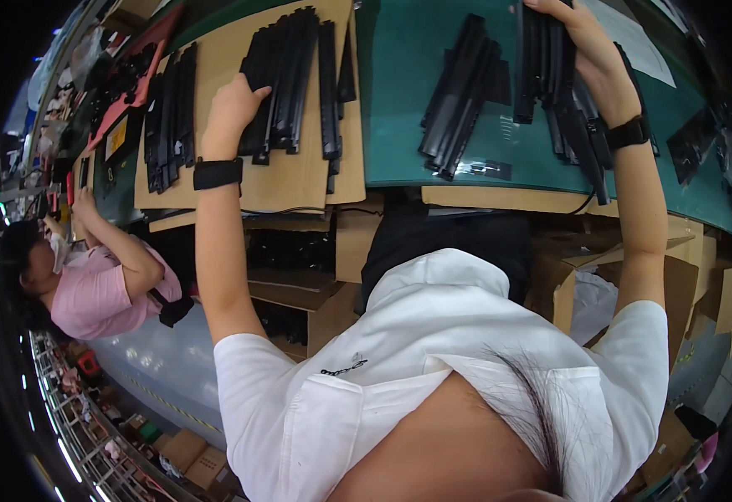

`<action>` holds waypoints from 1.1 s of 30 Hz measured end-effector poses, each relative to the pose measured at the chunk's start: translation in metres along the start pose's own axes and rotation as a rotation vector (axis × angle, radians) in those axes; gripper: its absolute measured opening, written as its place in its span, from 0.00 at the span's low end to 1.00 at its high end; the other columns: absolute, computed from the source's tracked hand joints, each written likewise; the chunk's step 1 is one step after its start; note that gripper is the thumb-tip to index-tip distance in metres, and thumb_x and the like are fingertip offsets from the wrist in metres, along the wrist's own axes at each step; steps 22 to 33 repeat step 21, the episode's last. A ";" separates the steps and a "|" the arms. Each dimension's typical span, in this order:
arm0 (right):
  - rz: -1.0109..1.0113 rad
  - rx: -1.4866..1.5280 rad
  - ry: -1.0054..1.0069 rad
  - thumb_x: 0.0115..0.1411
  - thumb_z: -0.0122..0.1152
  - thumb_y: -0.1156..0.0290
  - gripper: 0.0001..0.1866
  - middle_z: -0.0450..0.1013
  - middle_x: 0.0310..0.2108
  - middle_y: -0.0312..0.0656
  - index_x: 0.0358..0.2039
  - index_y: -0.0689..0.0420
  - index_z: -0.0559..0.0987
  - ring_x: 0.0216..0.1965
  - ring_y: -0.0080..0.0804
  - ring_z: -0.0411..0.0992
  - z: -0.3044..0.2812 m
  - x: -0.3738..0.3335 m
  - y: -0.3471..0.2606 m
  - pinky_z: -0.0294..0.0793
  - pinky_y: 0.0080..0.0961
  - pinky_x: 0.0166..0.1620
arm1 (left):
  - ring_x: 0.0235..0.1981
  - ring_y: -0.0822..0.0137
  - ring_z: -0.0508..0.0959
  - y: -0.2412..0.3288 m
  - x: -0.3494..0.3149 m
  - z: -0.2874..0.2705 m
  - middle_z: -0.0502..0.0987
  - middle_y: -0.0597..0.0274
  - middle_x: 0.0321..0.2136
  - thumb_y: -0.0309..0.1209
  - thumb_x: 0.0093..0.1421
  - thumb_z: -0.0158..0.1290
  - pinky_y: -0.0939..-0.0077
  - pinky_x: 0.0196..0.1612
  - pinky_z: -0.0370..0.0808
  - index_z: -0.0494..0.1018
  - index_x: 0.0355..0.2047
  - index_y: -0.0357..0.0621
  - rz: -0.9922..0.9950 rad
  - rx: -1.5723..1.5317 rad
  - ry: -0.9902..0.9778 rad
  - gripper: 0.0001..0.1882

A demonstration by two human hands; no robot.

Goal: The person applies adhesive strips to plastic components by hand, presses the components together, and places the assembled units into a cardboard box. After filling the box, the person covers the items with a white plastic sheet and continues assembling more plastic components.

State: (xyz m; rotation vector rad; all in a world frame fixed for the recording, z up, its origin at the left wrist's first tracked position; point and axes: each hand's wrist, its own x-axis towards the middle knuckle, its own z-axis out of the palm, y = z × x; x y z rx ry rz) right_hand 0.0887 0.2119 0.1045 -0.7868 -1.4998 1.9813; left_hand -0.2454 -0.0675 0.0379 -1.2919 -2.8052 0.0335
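Observation:
My left hand rests at the left edge of a row of long black plastic strips lying on a cardboard sheet. Its thumb stretches over the strips while the other fingers are curled under and mostly hidden, so its grip cannot be made out. At the upper right my right hand is closed around a bundle of black plastic strips, tilted above the green mat. More strips lie partly beneath that bundle and wrist. Another pile of strips lies on the mat between my hands.
Further black strips lie left on the cardboard. A co-worker in a pink shirt works at the far left. Open cardboard boxes stand under the table edge. A paper sheet and clear plastic bags lie at right.

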 end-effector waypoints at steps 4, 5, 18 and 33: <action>0.069 0.064 -0.067 0.53 0.58 0.76 0.04 0.75 0.25 0.39 0.29 0.63 0.77 0.23 0.27 0.73 0.049 0.009 0.014 0.74 0.19 0.28 | 0.39 0.45 0.76 0.033 -0.026 -0.022 0.76 0.38 0.37 0.50 0.54 0.55 0.59 0.41 0.74 0.70 0.43 0.33 0.156 -0.122 0.263 0.30; 0.074 0.073 -0.072 0.53 0.58 0.76 0.04 0.75 0.25 0.39 0.29 0.63 0.77 0.23 0.27 0.73 0.059 0.011 0.017 0.74 0.19 0.28 | 0.39 0.45 0.77 0.049 -0.036 -0.032 0.75 0.39 0.39 0.51 0.53 0.56 0.60 0.42 0.74 0.69 0.46 0.33 0.251 -0.284 0.341 0.32; 0.124 0.212 -0.105 0.55 0.58 0.75 0.05 0.76 0.24 0.40 0.28 0.63 0.78 0.23 0.27 0.75 0.093 -0.018 0.083 0.76 0.19 0.28 | 0.29 0.62 0.79 0.169 -0.084 -0.008 0.76 0.48 0.34 0.36 0.61 0.51 0.69 0.32 0.79 0.64 0.50 0.36 0.109 -1.653 -0.331 0.20; 0.231 0.195 -0.068 0.55 0.59 0.74 0.05 0.76 0.23 0.40 0.28 0.63 0.79 0.23 0.27 0.75 0.085 -0.020 0.081 0.76 0.19 0.29 | 0.27 0.62 0.79 0.171 -0.084 -0.003 0.77 0.50 0.34 0.34 0.62 0.50 0.67 0.32 0.80 0.65 0.49 0.38 0.066 -1.863 -0.432 0.18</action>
